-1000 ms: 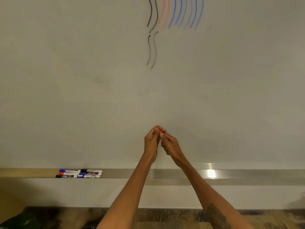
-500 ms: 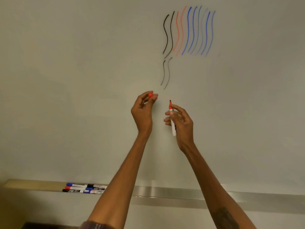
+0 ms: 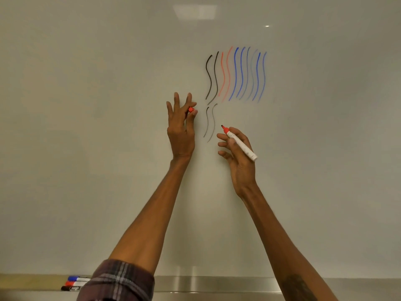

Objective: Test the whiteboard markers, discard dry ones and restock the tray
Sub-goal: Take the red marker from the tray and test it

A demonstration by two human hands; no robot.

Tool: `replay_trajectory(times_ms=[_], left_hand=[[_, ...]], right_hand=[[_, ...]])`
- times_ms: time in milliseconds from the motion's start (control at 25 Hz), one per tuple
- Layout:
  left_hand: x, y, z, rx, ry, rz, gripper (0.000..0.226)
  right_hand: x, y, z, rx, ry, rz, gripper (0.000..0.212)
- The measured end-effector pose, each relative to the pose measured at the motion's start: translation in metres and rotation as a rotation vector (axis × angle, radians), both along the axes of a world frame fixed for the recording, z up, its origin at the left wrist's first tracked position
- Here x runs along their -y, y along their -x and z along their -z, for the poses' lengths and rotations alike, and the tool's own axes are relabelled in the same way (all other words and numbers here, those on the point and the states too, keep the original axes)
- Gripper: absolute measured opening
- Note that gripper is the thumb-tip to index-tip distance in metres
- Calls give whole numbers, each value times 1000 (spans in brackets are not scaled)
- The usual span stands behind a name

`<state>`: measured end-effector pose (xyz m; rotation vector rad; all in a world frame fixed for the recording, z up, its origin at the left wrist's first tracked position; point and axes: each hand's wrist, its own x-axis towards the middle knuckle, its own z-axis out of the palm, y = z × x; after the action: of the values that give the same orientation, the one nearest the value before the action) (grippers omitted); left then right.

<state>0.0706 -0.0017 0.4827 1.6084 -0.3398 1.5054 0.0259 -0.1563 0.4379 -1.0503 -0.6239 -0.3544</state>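
- L hand (image 3: 181, 131) raised in front of the board (image 3: 86, 137), seen from the back. Thumb + forefinger pinch a red cap (image 3: 191, 109); the other fingers stand straight up, spread.
- Only the ribbed end of the cap shows; the rest is behind the fingers.
- R hand (image 3: 238, 157) is lower and to the right, apart from the L hand. It grips an uncapped marker (image 3: 239, 144) w/ white barrel, red collar and dark tip.
- Marker is tilted, tip up-left, butt sticking out down-right past the hand. The thumb is mostly hidden behind the barrel, so the exact grip is hard to read.
- Tip sits just right of two faint black strokes (image 3: 210, 122). It looks just off the board, but contact can't be told from this angle.
- Above those is a row of wavy test lines (image 3: 236, 77): 2 black, 2 red, then several blue, some pale.
- Tray (image 3: 217, 284), a metal ledge along the bottom edge, is partly blocked by both forearms.
- Spare markers (image 3: 74, 283) lie in the tray at far left w/ blue, red and black caps. Their right ends are hidden by a plaid sleeve (image 3: 118, 281), so the count is unsure past 3. Label print is too small to read.
- Dark tattoo (image 3: 297, 287) on the R forearm is cut off by the frame edge.
- A pale glare patch (image 3: 194, 11) sits on the board, top centre.
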Motion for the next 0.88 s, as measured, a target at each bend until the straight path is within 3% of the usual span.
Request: replay_trajectory(times_ms=[280, 600, 760, 880], left_hand=[[-5, -33, 15, 87, -45, -99, 44], [-10, -46, 19, 170, -125, -210, 37], [-8, -42, 18, 191, -135, -206, 40], [-9, -43, 19, 169, -131, -209, 39]], right_hand=[[-11, -21, -12, 113, 93, 430, 28], [-26, -55, -27, 463, 295, 847, 37], [-25, -56, 9, 536, 419, 1087, 29], [-29, -46, 53, 473, 429, 1106, 21]])
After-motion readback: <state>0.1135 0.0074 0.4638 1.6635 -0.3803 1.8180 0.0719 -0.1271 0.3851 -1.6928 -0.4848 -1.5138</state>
